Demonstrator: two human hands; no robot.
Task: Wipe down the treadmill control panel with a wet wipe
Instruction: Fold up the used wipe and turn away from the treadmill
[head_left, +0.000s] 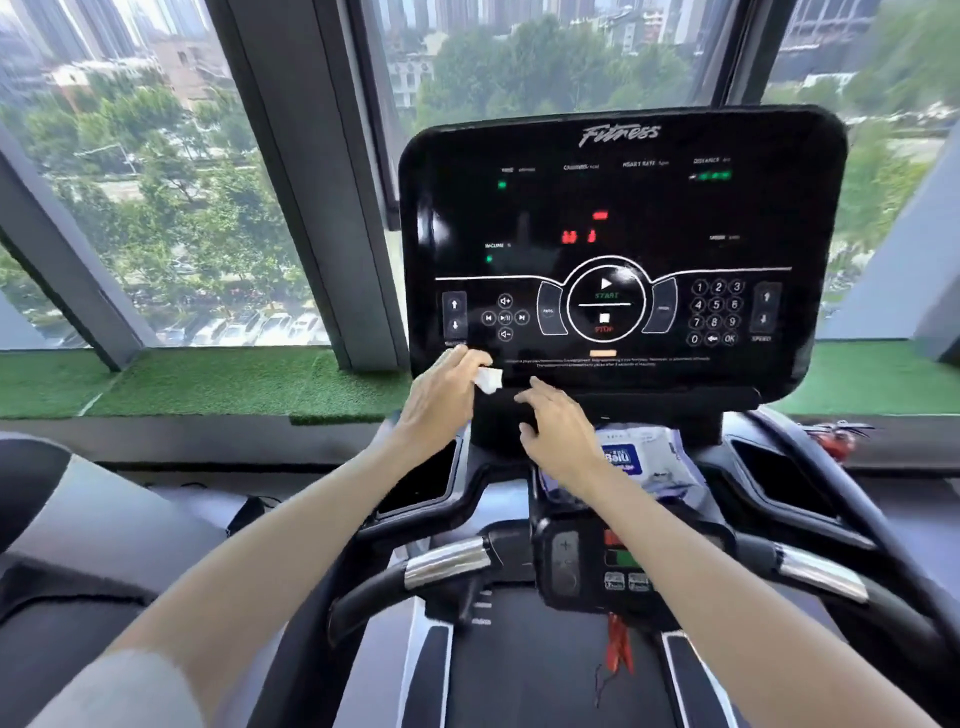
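White wipe (488, 380), black panel (623, 208)

We see the control panel (623, 218) as glossy black plastic, smooth enough to mirror the window light. The wet wipe (489, 380) looks like soft, crumpled white cloth. The wipes pack (649, 447) is shiny, wrinkled plastic film. On the matt black handlebars (363, 592) we find bright polished metal sleeves (448, 564). The turf (234, 379) on the sill is rough green pile
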